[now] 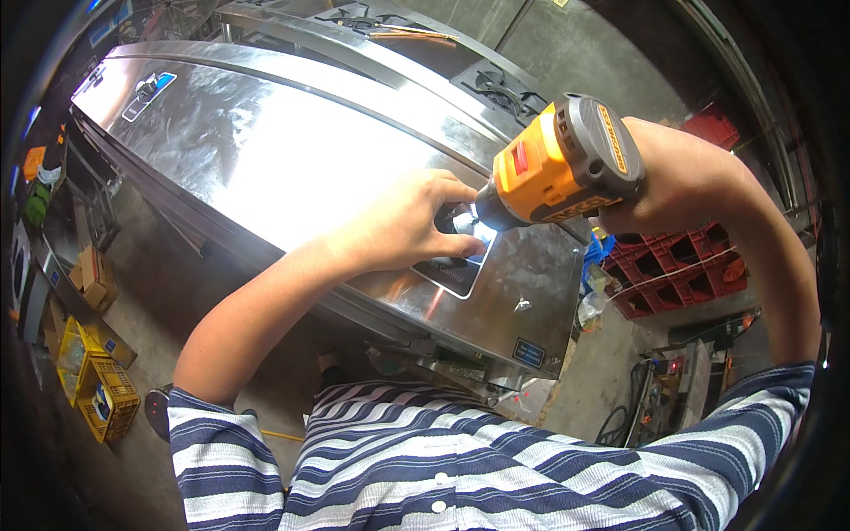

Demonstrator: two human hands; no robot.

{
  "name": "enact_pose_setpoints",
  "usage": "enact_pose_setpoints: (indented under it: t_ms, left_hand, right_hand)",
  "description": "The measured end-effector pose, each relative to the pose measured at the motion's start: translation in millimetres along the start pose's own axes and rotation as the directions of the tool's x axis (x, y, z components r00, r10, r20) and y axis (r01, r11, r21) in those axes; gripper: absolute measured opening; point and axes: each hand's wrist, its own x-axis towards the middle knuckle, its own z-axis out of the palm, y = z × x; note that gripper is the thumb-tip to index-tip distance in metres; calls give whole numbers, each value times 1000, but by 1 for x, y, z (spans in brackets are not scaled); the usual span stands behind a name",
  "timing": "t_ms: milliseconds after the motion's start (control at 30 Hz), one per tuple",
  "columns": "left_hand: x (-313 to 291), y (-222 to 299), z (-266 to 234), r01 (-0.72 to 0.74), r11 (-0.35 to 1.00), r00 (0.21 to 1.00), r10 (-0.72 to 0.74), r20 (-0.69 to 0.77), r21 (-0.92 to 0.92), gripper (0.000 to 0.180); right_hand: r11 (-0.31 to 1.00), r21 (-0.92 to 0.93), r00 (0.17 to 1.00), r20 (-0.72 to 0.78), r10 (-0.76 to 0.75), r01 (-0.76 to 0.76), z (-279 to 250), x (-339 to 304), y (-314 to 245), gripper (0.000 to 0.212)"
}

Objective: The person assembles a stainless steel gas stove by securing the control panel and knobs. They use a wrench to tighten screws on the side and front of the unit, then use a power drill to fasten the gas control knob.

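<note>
My right hand [645,181] is wrapped round the handle of an orange and black cordless drill [538,173]. The drill points down and left, and its lit nose meets a dark control panel [453,281] on a shiny stainless steel appliance [292,168]. With thumb and fingers curled, my left hand [403,217] grips a dark round knob [454,232] on that panel, right beside the drill's nose. The drill's tip and whatever it touches are partly hidden by my fingers and the glare.
A second knob panel [149,96] sits at the appliance's far left end. Gas burners [496,88] stand behind. Red crates [677,274] are on the floor at right, near a cluttered metal cart [677,389]. Yellow crates [108,398] and a cardboard box [93,279] lie at left.
</note>
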Motion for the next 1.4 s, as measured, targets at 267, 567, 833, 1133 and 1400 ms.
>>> enact_pose_setpoints:
  t_ms: [267,567,833,1133,1400]
  left_hand:
    - [0,-5,2,-27,999,1000,27,-15,-26,54]
    - [0,-3,-2,68,997,997,-69,31,45,59]
    - [-5,-16,8,-86,989,994,77,-77,-123,64]
    - [11,-37,11,-255,965,965,259,-52,68,56]
    - [-100,-50,-79,-317,798,851,478,-218,512,62]
  right_hand:
    - [999,27,998,-60,-15,17,8,-13,1,39]
    - [994,-110,977,-209,-41,18,15,-29,21,39]
    - [959,163,896,-419,-146,233,-27,-73,22,55]
    - [899,406,862,-502,69,165,-6,-34,30,48]
    - [865,379,778,-628,-21,329,-7,93,-78,54]
